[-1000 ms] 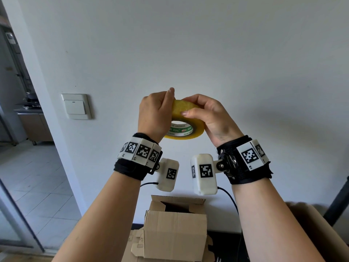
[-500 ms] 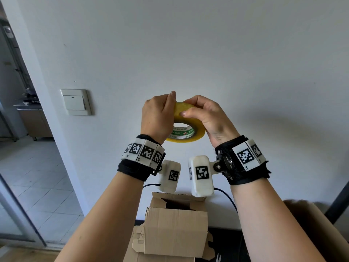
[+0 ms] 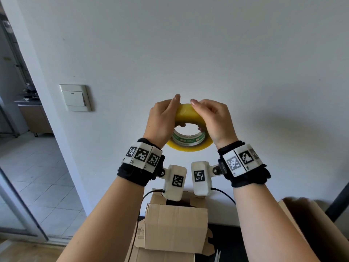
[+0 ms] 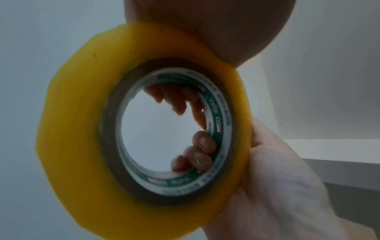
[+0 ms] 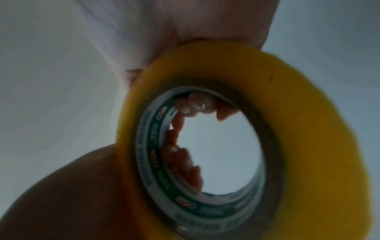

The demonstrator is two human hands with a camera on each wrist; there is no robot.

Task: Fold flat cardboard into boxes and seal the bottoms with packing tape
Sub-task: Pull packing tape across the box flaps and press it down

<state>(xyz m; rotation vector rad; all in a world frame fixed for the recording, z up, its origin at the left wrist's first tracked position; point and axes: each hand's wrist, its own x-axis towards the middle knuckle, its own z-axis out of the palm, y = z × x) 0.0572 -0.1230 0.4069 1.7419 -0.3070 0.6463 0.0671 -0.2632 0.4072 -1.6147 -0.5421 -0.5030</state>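
Both hands hold the glossy yellow roll of packing tape [image 3: 188, 127] up before the wall: the left hand [image 3: 162, 121] and right hand [image 3: 213, 121] curl over its rim, fingers hooked into the green-printed core. Likely hunting the tape's free end; next, peel it. The matte brown cardboard box [image 3: 175, 229] stands below the wrists.

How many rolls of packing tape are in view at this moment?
1. The yellow tape roll is raised before the wall, gripped by the left hand and right hand. Others may lie out of frame.
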